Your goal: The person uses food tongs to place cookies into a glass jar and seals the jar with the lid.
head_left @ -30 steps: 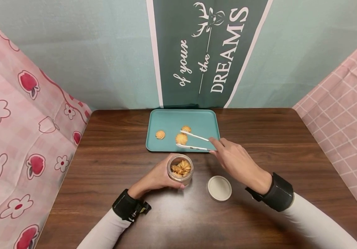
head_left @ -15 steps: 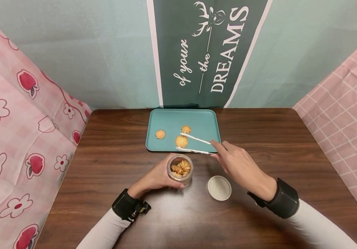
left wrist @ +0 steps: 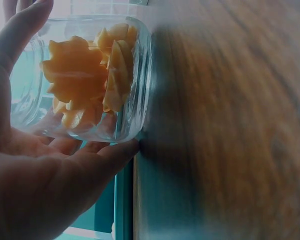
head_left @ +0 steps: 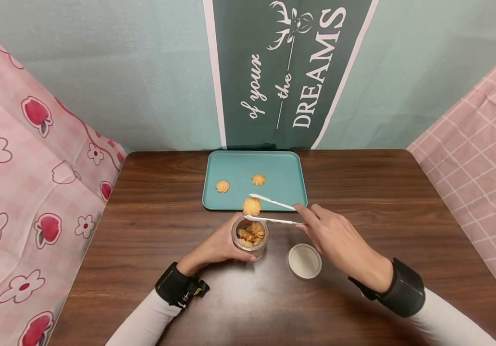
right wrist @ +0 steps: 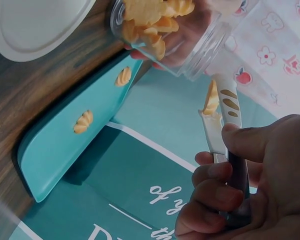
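Note:
My left hand [head_left: 218,246] holds a clear glass jar [head_left: 262,250] upright on the table, fingers wrapped round its side. Several golden piped cookies [left wrist: 75,70] lie inside the jar. My right hand [head_left: 333,236] grips a pair of tongs [head_left: 274,202] with white tips and a dark handle. Between the tong tips is a round fluted butter cookie [head_left: 251,206], raised just beyond the jar's open mouth. In the right wrist view this cookie [right wrist: 211,97] appears edge-on between the tips, near the jar's rim.
A teal tray [head_left: 230,164] lies behind the jar, bearing a swirled cookie [head_left: 222,186] on the left and another cookie [head_left: 258,179] near the middle. A pale round lid [head_left: 304,261] lies right of the jar. Fabric curtains [head_left: 157,86] surround the wooden table [head_left: 373,182].
The tongs and the cookie between their tips have come from the tray toward the jar, my right arm drawing back with them. My left hand and the jar stay in place.

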Demonstrator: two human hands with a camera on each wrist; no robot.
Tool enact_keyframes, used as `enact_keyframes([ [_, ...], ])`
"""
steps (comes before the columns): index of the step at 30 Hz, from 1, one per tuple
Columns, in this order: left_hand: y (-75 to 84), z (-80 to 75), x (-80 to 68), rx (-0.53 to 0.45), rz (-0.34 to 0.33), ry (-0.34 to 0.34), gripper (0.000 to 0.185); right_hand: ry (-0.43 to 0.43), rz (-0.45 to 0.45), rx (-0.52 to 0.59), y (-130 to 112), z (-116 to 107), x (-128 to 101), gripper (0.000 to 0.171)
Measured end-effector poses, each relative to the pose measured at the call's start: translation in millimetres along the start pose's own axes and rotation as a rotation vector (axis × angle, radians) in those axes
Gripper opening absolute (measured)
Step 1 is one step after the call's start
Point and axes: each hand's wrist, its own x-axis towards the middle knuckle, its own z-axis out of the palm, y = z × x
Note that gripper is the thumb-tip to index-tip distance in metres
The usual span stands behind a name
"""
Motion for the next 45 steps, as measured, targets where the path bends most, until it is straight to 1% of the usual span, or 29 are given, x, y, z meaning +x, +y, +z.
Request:
enact_keyframes([
  [3,-0.4,0.3,-0.2,-0.007,-0.004,0.001,0.097,0.017,-0.012,-0.001,-2,0,-2,0.049],
  [5,-1.1,0.7,-0.3,-0.014,-0.003,0.000,0.097,0.022,-0.015,-0.001,-3,-1,-4,0.051],
  [11,-2.7,1.7,-0.7,-0.024,-0.006,-0.004,0.099,0.007,-0.020,-0.009,-6,-3,-9,0.052],
  [19,-0.3,1.1,-1.2,0.008,-0.011,-0.001,0.098,0.005,-0.018,-0.003,-10,-3,-14,0.052],
  [27,-0.7,1.6,-1.6,0.003,-0.005,0.002,0.097,-0.002,-0.045,-0.011,-12,-2,-17,0.053],
  [35,2.1,0.6,-1.6,0.014,0.008,0.003,0.097,-0.025,-0.010,-0.015,-13,-3,-18,0.058],
  [45,0.8,1.7,-0.8,0.004,0.006,0.004,0.094,-0.006,-0.004,-0.001,-11,-2,-17,0.053],
])
